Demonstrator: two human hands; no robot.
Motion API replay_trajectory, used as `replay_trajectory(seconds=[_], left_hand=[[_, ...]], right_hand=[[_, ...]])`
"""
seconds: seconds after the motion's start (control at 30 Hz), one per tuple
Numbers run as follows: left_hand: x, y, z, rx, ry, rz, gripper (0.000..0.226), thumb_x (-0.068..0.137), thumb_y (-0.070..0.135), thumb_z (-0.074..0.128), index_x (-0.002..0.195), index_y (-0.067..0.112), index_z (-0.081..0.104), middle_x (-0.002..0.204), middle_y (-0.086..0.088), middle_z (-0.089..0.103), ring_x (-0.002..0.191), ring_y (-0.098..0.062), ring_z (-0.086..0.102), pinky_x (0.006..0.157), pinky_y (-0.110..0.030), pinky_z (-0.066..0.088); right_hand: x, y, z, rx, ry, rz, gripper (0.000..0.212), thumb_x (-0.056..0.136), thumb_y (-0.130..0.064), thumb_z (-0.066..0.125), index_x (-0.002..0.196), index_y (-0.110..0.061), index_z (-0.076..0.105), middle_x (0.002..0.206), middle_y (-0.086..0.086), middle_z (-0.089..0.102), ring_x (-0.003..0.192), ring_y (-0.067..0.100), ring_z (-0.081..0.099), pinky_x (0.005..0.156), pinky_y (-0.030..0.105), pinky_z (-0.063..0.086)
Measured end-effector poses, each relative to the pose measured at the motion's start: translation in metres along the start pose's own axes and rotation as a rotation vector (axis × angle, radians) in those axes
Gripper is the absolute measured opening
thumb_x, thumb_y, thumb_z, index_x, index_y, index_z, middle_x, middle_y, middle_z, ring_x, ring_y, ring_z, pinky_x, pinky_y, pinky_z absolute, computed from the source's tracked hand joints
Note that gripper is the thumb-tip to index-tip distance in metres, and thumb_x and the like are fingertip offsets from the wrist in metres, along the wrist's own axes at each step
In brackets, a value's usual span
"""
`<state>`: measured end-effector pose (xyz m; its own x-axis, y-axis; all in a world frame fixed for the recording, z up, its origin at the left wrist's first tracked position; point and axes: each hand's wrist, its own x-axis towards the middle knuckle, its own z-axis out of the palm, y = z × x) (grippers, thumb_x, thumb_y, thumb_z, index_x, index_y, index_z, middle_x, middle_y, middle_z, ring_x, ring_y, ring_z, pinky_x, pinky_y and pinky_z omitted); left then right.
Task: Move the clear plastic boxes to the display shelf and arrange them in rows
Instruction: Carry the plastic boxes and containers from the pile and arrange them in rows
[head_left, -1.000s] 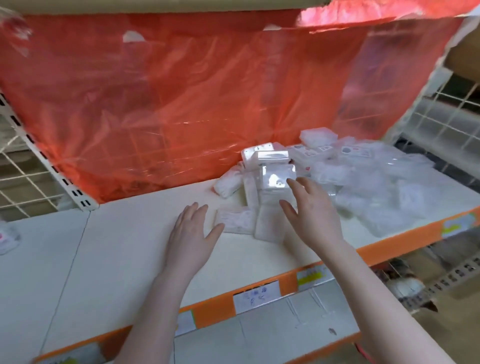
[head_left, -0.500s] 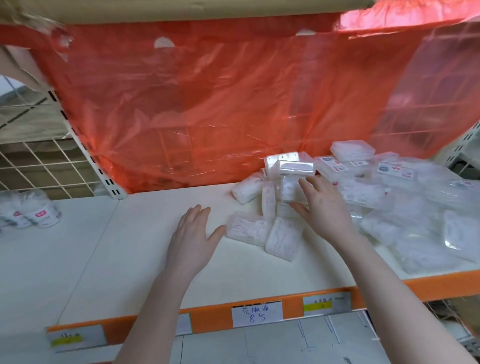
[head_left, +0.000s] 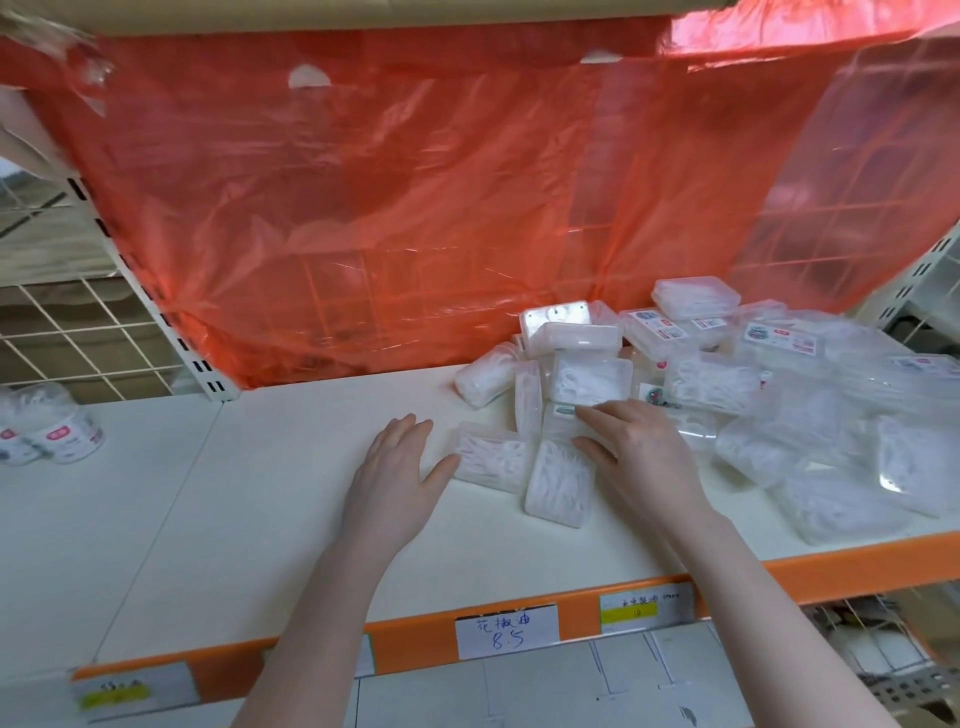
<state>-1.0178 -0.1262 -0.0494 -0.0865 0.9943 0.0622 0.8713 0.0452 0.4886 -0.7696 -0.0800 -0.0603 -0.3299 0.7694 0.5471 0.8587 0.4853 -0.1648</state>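
Along the near edge of the shelf (head_left: 291, 519), a handwritten price label (head_left: 506, 630) sits on the orange strip. Beyond it, the left hand (head_left: 397, 475) lies flat, fingers straight, thumb tip just beside a flat clear box (head_left: 493, 457). The right hand (head_left: 641, 457) rests with fingers extended on another box (head_left: 561, 418), its grip apart. Farther back and right, more clear boxes (head_left: 779, 405) lie heaped unevenly before a red plastic sheet (head_left: 415, 208).
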Motion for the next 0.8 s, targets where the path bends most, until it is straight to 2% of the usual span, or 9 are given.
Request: replay_trajectory(seconds=[0.23,0.43,0.6,0.67,0.73,0.8], left_hand=[[-0.002,0.003,0.004,-0.03,-0.055,0.082,0.056,0.096,0.044,0.044,0.146,0.022,0.032,0.155,0.006,0.024,0.143,-0.01,0.015,0.114,-0.026,0.014],[-0.006,0.004,0.006,0.001,-0.128,0.154,0.056,0.097,0.041,0.045,0.147,0.021,0.03,0.153,0.004,0.028,0.142,-0.011,0.02,0.112,-0.023,0.015],[-0.005,0.0,-0.001,0.082,-0.093,0.212,0.054,0.094,0.043,0.05,0.141,0.018,0.041,0.147,0.005,0.039,0.137,-0.011,0.03,0.109,-0.022,0.02],[-0.002,0.001,-0.005,0.099,-0.112,0.235,0.057,0.092,0.045,0.053,0.142,0.021,0.04,0.149,0.006,0.035,0.138,-0.009,0.027,0.11,-0.021,0.018],[0.002,0.005,-0.008,0.111,-0.153,0.278,0.062,0.091,0.046,0.055,0.145,0.024,0.034,0.153,0.008,0.027,0.141,-0.007,0.019,0.111,-0.02,0.015],[0.008,0.01,-0.008,0.131,-0.203,0.315,0.065,0.09,0.044,0.056,0.147,0.026,0.029,0.155,0.01,0.022,0.143,-0.005,0.013,0.112,-0.02,0.013]], right_hand=[[-0.027,-0.016,-0.005,0.056,0.033,0.015,0.029,0.076,-0.025,0.065,0.099,-0.01,0.072,0.085,0.003,0.068,0.075,0.024,0.061,0.077,0.035,0.05],[-0.028,-0.018,-0.011,0.072,-0.051,0.01,0.03,0.075,-0.025,0.065,0.101,-0.01,0.072,0.086,0.003,0.068,0.076,0.027,0.063,0.073,0.034,0.051],[-0.033,-0.02,-0.017,0.086,-0.081,-0.006,0.03,0.075,-0.025,0.065,0.101,-0.014,0.073,0.088,0.002,0.068,0.076,0.024,0.065,0.067,0.03,0.052],[-0.031,-0.022,-0.018,0.124,-0.125,0.026,0.029,0.08,-0.027,0.063,0.107,-0.016,0.071,0.095,0.002,0.068,0.084,0.024,0.066,0.072,0.029,0.051],[-0.027,-0.022,-0.02,0.191,-0.192,0.123,0.028,0.09,-0.029,0.06,0.115,-0.022,0.067,0.111,-0.002,0.064,0.101,0.02,0.06,0.084,0.025,0.043],[-0.022,-0.021,-0.023,0.277,-0.258,0.192,0.028,0.092,-0.03,0.057,0.119,-0.026,0.064,0.121,-0.006,0.059,0.112,0.014,0.054,0.088,0.019,0.035]])
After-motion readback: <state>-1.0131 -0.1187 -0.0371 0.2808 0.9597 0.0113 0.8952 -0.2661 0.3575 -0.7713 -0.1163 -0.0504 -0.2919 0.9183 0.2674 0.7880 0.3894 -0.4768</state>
